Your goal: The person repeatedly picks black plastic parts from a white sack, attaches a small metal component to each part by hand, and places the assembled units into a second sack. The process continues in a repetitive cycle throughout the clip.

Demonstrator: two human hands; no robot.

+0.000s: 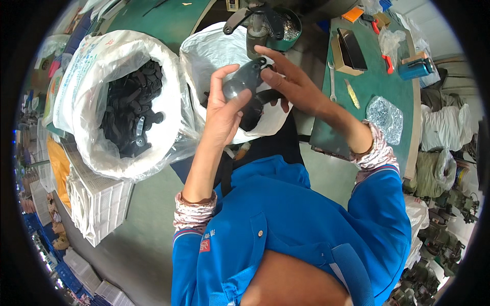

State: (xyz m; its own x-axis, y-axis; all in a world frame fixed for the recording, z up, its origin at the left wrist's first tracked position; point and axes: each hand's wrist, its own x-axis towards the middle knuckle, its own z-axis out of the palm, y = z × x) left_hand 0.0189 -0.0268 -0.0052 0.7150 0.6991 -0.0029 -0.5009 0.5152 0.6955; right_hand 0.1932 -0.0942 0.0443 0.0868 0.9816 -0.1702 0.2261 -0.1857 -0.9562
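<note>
Green table lies at two o'clock. Left fingers clamp a black part, right fingers spread about its end; such handling seemingly needs steadiness next.

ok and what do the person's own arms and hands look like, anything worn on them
The left hand and right hand show no gloves, and the forearms are bare up to gathered, pale cuffs with a reddish-brown pattern. Above these are bright blue sleeves, ringed near the end by thin red and white stripes.
</note>
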